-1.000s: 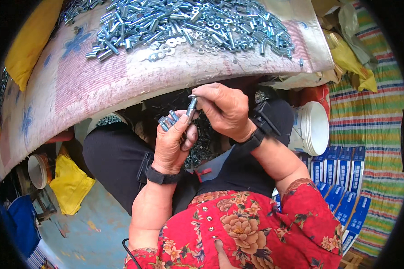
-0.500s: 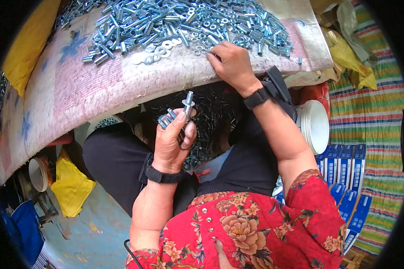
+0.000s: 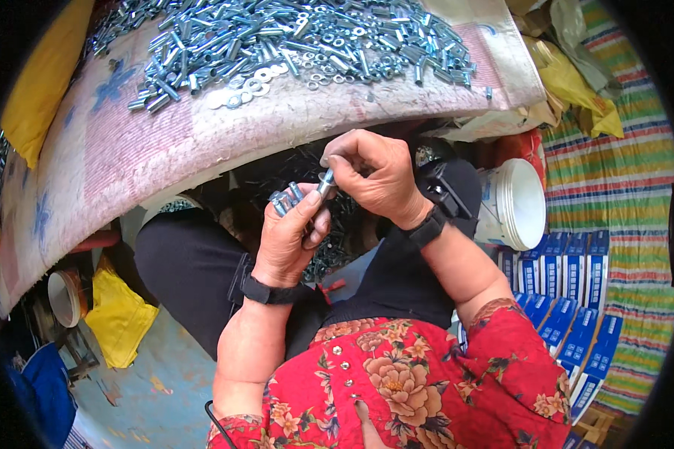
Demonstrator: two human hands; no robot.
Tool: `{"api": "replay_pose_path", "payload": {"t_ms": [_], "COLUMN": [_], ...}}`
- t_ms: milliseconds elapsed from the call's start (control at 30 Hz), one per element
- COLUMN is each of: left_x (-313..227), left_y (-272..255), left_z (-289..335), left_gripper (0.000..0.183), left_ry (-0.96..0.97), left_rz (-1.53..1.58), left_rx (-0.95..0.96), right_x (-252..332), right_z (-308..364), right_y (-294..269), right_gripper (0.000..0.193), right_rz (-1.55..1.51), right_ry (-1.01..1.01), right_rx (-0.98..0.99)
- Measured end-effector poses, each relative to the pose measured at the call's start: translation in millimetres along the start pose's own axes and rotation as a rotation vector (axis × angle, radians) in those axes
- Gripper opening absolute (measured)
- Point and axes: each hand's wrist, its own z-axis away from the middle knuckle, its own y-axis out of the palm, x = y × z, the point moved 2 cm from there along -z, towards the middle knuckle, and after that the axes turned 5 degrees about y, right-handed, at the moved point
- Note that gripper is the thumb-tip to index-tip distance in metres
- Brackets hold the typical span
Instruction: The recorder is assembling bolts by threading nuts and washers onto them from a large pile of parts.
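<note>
My left hand (image 3: 283, 243) is closed around several silvery expansion anchor bolts (image 3: 281, 200). One of them, a sleeved anchor bolt (image 3: 326, 184), points up between thumb and fingers with a washer round it. My right hand (image 3: 378, 178) pinches at that bolt's top end. Its fingers cover the tip, and whatever small part they hold is hidden. Beyond both hands, a pile of metal sleeves, nuts and washers (image 3: 277, 49) lies on the cloth-covered table (image 3: 142, 150). Flat washers (image 3: 253, 85) lie along the pile's near edge.
Many dark bolts (image 3: 326, 258) lie low between my knees. A white bucket (image 3: 523, 203) stands by my right knee, with blue and white boxes (image 3: 577, 262) behind it. At the left are a yellow sack (image 3: 120, 314) and a tipped pale bucket (image 3: 64, 298). Striped sheeting (image 3: 640, 224) lines the right.
My right hand has come from the nuts and washers at the pile's edge down to the bolt in my left hand. The left hand keeps its hold, nearly still.
</note>
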Motion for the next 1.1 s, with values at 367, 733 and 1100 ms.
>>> {"api": "replay_pose_path", "payload": {"t_ms": [367, 733, 1100], "left_x": [8, 6, 7], "left_y": [9, 15, 4], "left_z": [1, -7, -11], "left_gripper": [0.019, 0.020, 0.032], "left_ry": [0.028, 0.065, 0.048], "left_rz": [-0.017, -0.016, -0.063], "left_rx": [0.081, 0.013, 0.083], "right_x": [7, 5, -11], "right_z": [29, 17, 5], "right_y": [-15, -21, -12], "right_gripper": [0.034, 0.026, 0.011], "right_rz": [-0.441, -0.022, -0.803], "right_ry": [0.169, -0.101, 0.350], "right_rx": [0.027, 0.020, 0.360]}}
